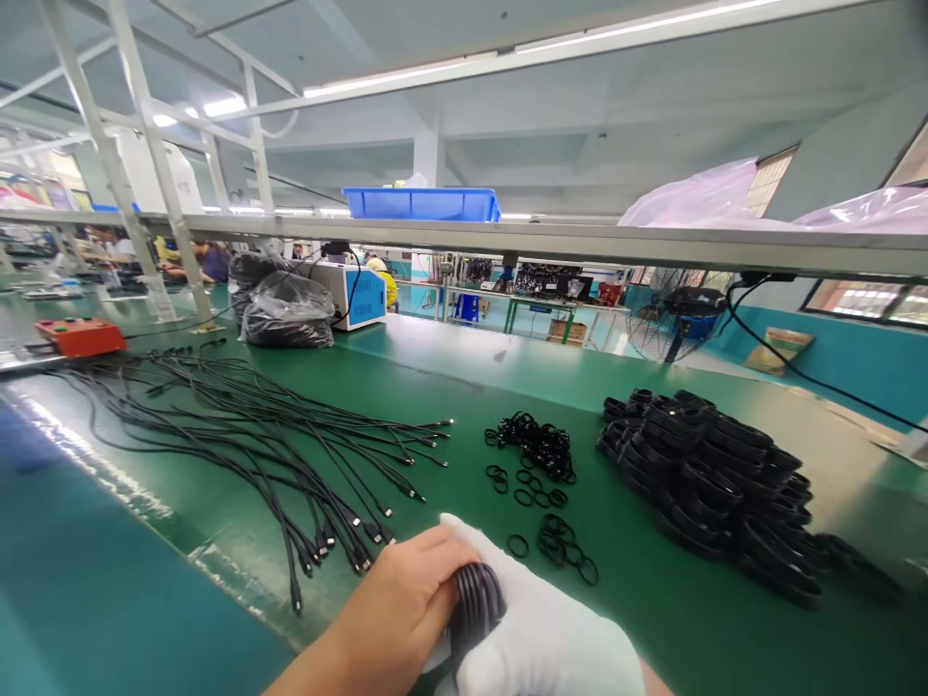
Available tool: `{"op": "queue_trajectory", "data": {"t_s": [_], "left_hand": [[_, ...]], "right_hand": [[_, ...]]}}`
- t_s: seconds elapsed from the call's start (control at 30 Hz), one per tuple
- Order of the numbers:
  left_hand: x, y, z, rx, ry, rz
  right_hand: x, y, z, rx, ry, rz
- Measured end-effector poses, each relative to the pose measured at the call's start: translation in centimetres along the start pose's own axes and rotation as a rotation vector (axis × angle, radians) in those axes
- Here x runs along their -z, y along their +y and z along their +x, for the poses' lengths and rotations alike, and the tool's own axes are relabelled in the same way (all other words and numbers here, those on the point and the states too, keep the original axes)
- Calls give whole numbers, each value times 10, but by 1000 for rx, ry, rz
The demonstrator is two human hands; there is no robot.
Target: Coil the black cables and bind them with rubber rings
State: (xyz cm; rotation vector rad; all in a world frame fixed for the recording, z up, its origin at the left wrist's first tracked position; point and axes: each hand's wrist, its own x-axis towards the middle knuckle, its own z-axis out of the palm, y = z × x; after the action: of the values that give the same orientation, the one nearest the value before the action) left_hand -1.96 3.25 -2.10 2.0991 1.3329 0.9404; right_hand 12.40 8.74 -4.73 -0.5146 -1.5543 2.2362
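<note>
Clasping a coiled black cable point(477, 597) at six o'clock, both hands are closed in over the green tabletop point(435, 382): the bare left hand point(417, 599) pinches the coil's left side and top, fingers bent and pressed in, while the gloved right hand point(558, 628) wraps around the right side, thumb across the lower front. Snug hold, loops stacked side by side! Handling it well, I'd judge, means squeezing evenly, lining the turns up flush and avoiding sharp bends; ease off too far and a springy loop could jump out. Over at eight o'clock, loose black cables point(239, 411) fan out; at five, black rubber bands point(540, 449) lie scattered and heaped; at four, a big pile of finished-looking coils point(703, 483). Now the containers: the blue plastic bin point(420, 204) rides the shelf point(565, 238) between eleven and twelve, something pale poking above its rim, the rest hidden. At nine, a clear plastic bag point(290, 314) bulges with something black, exact contents unclear. Up at two, a pinkish plastic bag point(696, 198) sits on that shelf, and what's inside I can't tell.
</note>
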Motion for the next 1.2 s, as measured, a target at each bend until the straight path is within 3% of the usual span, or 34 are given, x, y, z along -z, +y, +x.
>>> {"op": "queue_trajectory", "data": {"t_s": [0.07, 0.17, 0.27, 0.47, 0.63, 0.83, 1.0, 1.2], "left_hand": [[-1, 0, 1, 46, 18, 43], [0, 0, 2, 185, 29, 37], [1, -1, 5, 299, 23, -73], [-10, -2, 9, 501, 69, -309], [-19, -6, 15, 549, 70, -95], [-11, -3, 18, 525, 25, 81], [-11, -3, 4, 338, 147, 49], [-23, -16, -7, 174, 247, 158]], "right_hand": [[-4, -4, 0, 44, 42, -44], [-6, -9, 0, -61, 24, -26], [-3, -8, -1, -139, 21, 34], [2, 0, -1, -109, 97, 34], [-2, 1, -3, -168, 94, 50], [0, 8, 0, -209, 80, 73], [-1, 11, 3, -200, 8, 177], [-4, 10, 4, -293, 71, 55]]}}
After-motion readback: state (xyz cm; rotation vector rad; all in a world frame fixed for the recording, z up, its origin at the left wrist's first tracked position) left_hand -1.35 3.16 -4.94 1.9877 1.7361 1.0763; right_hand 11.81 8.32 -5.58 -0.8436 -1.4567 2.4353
